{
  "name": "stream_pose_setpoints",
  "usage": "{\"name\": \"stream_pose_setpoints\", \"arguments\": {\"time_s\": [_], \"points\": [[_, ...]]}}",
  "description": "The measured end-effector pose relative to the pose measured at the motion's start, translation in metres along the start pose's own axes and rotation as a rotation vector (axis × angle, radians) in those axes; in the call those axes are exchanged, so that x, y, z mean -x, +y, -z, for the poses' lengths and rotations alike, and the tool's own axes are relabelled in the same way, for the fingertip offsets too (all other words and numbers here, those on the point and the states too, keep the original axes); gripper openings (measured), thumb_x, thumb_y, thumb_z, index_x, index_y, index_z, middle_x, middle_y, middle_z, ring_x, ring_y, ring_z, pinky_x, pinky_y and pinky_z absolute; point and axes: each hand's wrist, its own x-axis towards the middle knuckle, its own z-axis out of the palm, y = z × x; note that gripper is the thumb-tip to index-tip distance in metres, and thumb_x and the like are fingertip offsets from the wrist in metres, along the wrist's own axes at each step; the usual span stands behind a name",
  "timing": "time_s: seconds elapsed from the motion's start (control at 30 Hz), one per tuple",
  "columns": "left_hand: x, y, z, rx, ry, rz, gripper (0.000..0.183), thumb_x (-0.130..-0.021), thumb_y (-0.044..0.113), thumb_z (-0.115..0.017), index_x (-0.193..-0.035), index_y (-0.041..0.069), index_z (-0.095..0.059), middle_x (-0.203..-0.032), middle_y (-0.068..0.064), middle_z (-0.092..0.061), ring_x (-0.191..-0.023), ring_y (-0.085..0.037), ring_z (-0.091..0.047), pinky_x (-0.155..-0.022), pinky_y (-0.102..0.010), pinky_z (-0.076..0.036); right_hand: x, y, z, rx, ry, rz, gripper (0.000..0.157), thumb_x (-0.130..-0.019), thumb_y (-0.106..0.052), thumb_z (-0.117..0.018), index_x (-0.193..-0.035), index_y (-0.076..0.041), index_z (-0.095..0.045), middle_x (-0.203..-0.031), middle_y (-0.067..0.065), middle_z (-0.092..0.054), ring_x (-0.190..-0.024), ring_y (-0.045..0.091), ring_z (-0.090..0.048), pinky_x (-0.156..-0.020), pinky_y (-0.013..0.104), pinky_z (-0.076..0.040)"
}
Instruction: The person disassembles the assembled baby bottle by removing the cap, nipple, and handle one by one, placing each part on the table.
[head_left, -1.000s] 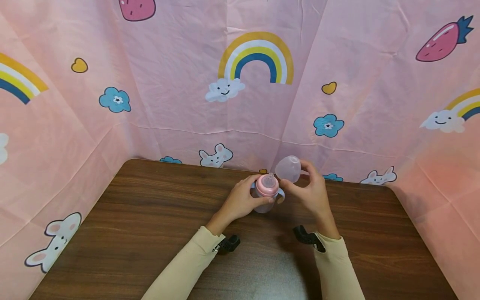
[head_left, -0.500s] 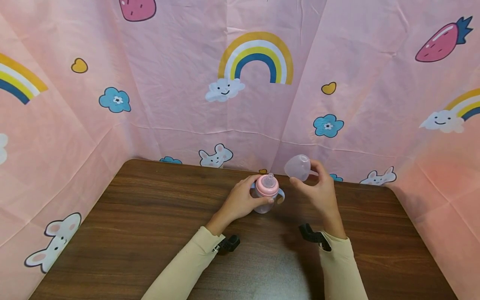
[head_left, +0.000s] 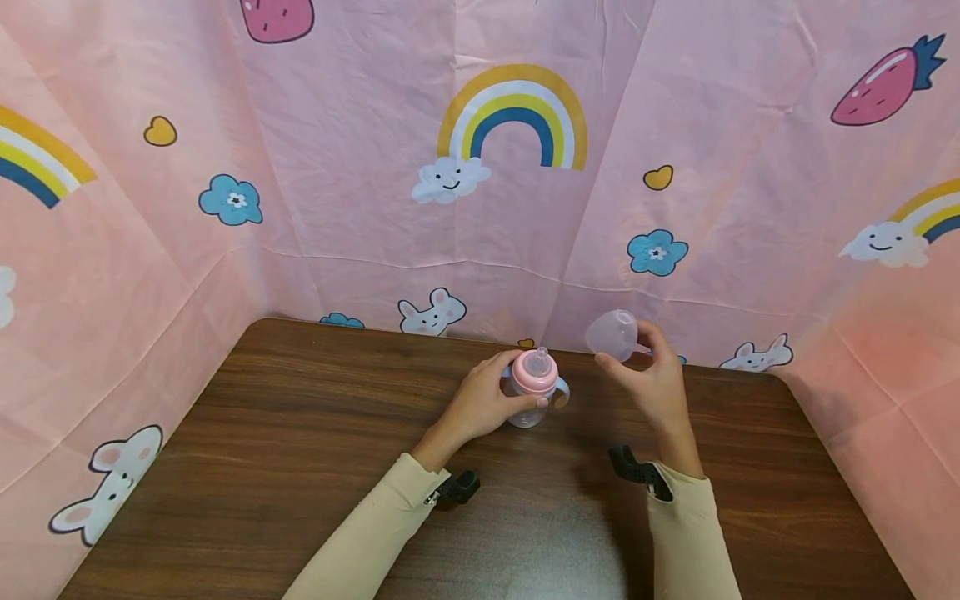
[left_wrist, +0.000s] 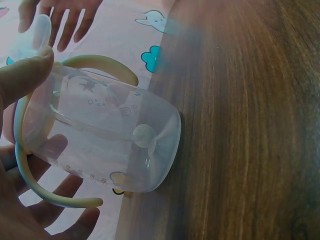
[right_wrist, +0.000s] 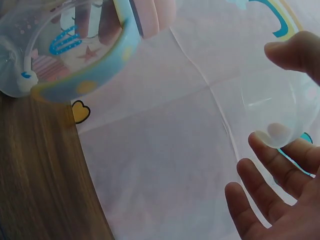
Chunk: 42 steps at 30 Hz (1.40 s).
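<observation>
My left hand [head_left: 483,400] grips a clear baby bottle [head_left: 527,414] around its upper part, thumb on the near side. The bottle has a pink collar [head_left: 535,372], a clear nipple [head_left: 542,360] on top and two curved handles, one [head_left: 562,392] pointing right. In the left wrist view, faint prints and a straw show through the bottle wall [left_wrist: 110,130]. Whether its base touches the table cannot be told. To the right, my right hand [head_left: 654,392] pinches a translucent domed cap [head_left: 611,335] between thumb and fingers, raised and apart from the bottle.
A brown wood-grain table [head_left: 322,417] lies under both hands. Pink printed cloth [head_left: 360,208] hangs behind the table and along both sides, close to its far edge. Black wrist mounts [head_left: 459,486] stick out from both sleeves.
My right hand has carried the domed cap rightward, away from the nipple, which shows more fully now. The left hand and bottle have stayed in place.
</observation>
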Motion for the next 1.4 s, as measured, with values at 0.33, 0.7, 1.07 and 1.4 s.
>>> {"name": "stream_pose_setpoints", "arguments": {"time_s": [0.33, 0.7, 1.07, 1.4], "points": [[0.000, 0.000, 0.000, -0.005, 0.002, 0.004, 0.080, -0.088, 0.043, -0.095, -0.154, 0.015, -0.061, -0.144, -0.010, -0.069, -0.133, -0.038, -0.061, -0.109, -0.062, -0.049, -0.001, 0.004, 0.008, 0.030, 0.006, -0.048, 0.059, -0.093, -0.010, -0.088, -0.144, 0.002, -0.061, -0.135, 0.018, -0.066, -0.116, 0.019, -0.056, -0.097, 0.034, -0.051], [0.001, 0.000, 0.000, -0.002, -0.002, 0.022, 0.079, -0.088, 0.042, -0.096, -0.154, 0.016, -0.061, -0.144, -0.009, -0.069, -0.134, -0.038, -0.060, -0.110, -0.062, -0.048, -0.001, 0.008, 0.016, 0.042, 0.014, -0.091, 0.062, -0.094, -0.012, -0.086, -0.149, 0.000, -0.058, -0.138, 0.017, -0.064, -0.119, 0.016, -0.054, -0.096, 0.030, -0.048], [0.000, 0.000, 0.000, -0.003, -0.004, 0.019, 0.080, -0.088, 0.042, -0.095, -0.155, 0.015, -0.060, -0.146, -0.010, -0.068, -0.136, -0.039, -0.059, -0.111, -0.062, -0.049, -0.001, 0.016, 0.024, 0.045, 0.004, -0.122, 0.067, -0.094, -0.011, -0.086, -0.154, -0.002, -0.054, -0.142, 0.018, -0.061, -0.118, 0.024, -0.056, -0.089, 0.019, -0.050], [0.001, 0.002, 0.000, -0.003, -0.003, 0.007, 0.080, -0.088, 0.041, -0.095, -0.155, 0.013, -0.060, -0.146, -0.011, -0.068, -0.135, -0.039, -0.060, -0.110, -0.062, -0.049, -0.002, 0.017, 0.027, 0.059, -0.032, -0.135, 0.066, -0.095, -0.008, -0.085, -0.153, -0.001, -0.053, -0.144, 0.019, -0.060, -0.122, 0.026, -0.055, -0.090, 0.021, -0.050]]}}
